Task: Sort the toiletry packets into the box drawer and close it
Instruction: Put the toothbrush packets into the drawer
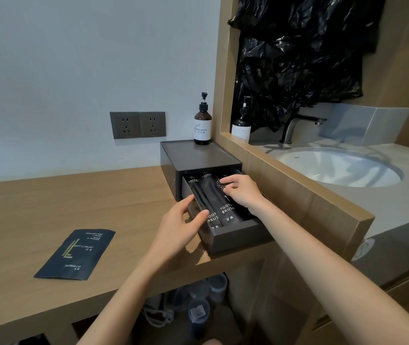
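Drawer [235,236], pulled out of box [198,155]: toothbrush packets [226,211] lie lengthwise inside, under the loosely spread fingertips of the right hand [243,192]. Left hand [178,225]: fingers relaxed at the drawer's left wall, thumb on a packet. Shower-cap packet [75,253]: on counter [49,200], left, well apart from both hands.

Both arms were bare and extended forward to the drawer [235,239]. The left forearm [128,282] rose from the lower edge of view toward the drawer's left side. The left grip [178,225] lay palm-down against that side wall, its fingers relaxed, uncurled and slightly spread. Its index finger [189,199] pointed along the wall and its thumb [202,216] reached over the drawer's rim. The right forearm [322,257] came in from the lower right, across the drawer's right front corner. The right grip [243,192] was over the drawer's rear half, palm down. Its fingers [225,181] were bent at the knuckles, the tips resting on the drawer's contents.
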Demonstrator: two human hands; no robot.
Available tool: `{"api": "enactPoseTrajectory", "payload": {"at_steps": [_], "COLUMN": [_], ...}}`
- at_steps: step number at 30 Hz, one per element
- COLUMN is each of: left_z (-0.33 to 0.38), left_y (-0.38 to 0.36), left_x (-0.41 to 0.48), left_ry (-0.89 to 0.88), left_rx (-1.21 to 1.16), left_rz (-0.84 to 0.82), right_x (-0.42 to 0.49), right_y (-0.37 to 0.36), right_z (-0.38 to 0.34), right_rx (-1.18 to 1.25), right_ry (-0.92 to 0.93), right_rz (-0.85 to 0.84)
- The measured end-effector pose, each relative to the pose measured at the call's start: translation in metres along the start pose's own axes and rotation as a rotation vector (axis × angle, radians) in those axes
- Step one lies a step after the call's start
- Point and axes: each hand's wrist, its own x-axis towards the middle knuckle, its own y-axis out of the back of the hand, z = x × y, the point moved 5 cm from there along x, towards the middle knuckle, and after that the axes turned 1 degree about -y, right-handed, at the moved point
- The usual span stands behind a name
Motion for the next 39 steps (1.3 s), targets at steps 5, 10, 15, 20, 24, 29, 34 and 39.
{"api": "enactPoseTrajectory", "payload": {"at_steps": [5,10,15,20,24,29,34,39], "left_z": [0.002,0.003,0.004,0.002,-0.001,-0.003,-0.005,-0.003], "left_y": [0.0,0.0,0.0,0.0,-0.002,-0.003,-0.003,-0.003], "left_x": [-0.001,-0.002,-0.001,-0.001,0.0,0.001,0.003,0.003], "left_ry": [-0.004,-0.008,-0.011,-0.009,-0.015,-0.01,-0.009,-0.003], "left_rx": [-0.008,-0.015,-0.009,-0.01,-0.007,-0.028,-0.038,-0.049], "left_rz": [-0.009,-0.016,-0.019,-0.025,-0.022,-0.023,-0.021,-0.031], "right_x": [0.0,0.004,0.003,-0.005,-0.021,-0.019,-0.015,-0.013], "right_y": [0.003,0.002,-0.001,-0.001,-0.017,-0.03,-0.029,-0.03], "right_z": [0.003,0.006,-0.001,-0.013,-0.021,-0.01,-0.007,-0.008], "right_rx": [-0.023,-0.022,-0.184,-0.34,-0.486,-0.598,-0.583,-0.607], "right_ry": [0.064,0.061,0.191,0.363,0.416,0.323,0.327,0.33], "right_rz": [-0.025,-0.036,-0.045,-0.001,-0.283,-0.444,-0.436,-0.426]}}
